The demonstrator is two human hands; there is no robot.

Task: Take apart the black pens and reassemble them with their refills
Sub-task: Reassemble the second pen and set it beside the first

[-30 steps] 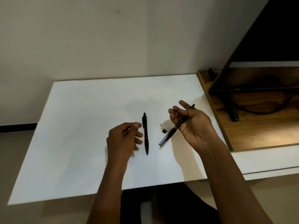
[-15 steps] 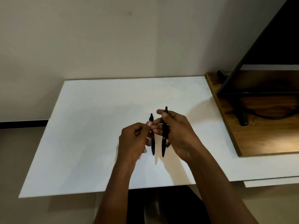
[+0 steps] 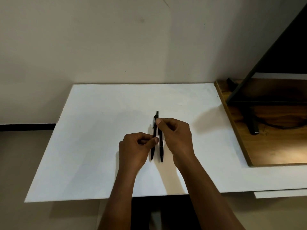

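Note:
Two black pens stand almost parallel over the middle of the white board [image 3: 99, 146], tips pointing toward me. The left pen [image 3: 152, 153] shows its clip and push button at the far end, and my left hand [image 3: 136, 151] pinches its middle between thumb and fingers. My right hand [image 3: 177, 136] grips the right pen [image 3: 161, 151], with the thumb pressed over the upper ends of both pens. The pens' lower halves show between my hands. No loose refill or small part is in sight.
A wooden board [image 3: 274, 146] lies at the right edge, carrying a black stand [image 3: 252, 120] and a dark cable. A black slanted bar [image 3: 265, 58] rises above it. The wall runs close behind the white board.
My right hand has swung its pen from a slant to upright and brought it beside the other pen. My left hand has closed on the pen that lay flat. The small black piece is hidden.

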